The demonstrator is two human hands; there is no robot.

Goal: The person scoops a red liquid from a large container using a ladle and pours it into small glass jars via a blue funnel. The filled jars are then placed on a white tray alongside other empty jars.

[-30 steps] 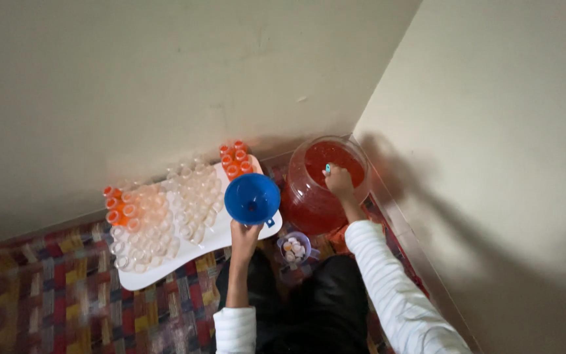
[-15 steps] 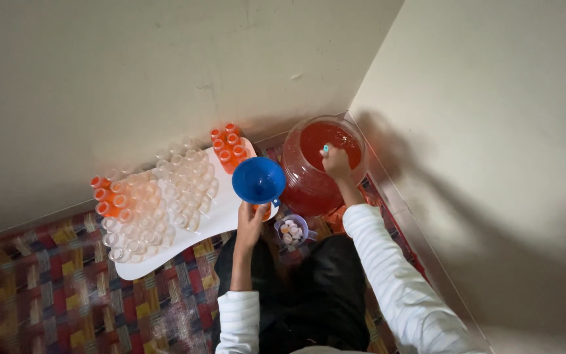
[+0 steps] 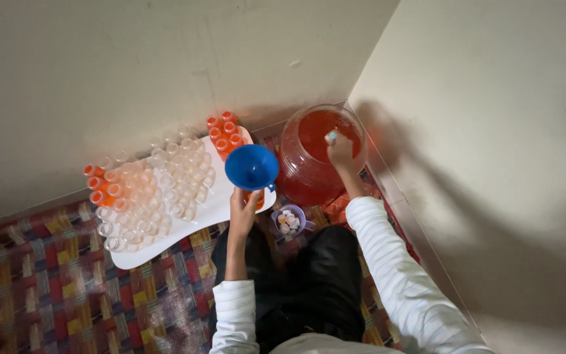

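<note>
My left hand point(image 3: 244, 208) grips a small bottle under a blue funnel point(image 3: 251, 167), held above the near right corner of a white tray point(image 3: 185, 231). My right hand point(image 3: 340, 152) reaches into a big clear jar of orange liquid point(image 3: 309, 172) and pinches a small light-coloured handle at the liquid's surface; what hangs below it is hidden. The tray carries several clear empty bottles point(image 3: 165, 190) and some orange-filled ones at its left end point(image 3: 103, 187) and far right end point(image 3: 224, 134).
A small purple bowl point(image 3: 289, 219) holding caps sits on the patterned floor mat point(image 3: 54, 288) between my knees and the jar. Plain walls close in behind the tray and along the right side, forming a corner behind the jar.
The view has shifted slightly. My right hand stays inside the jar, now near the middle of its mouth. My left hand keeps the funnel and bottle in the same spot.
</note>
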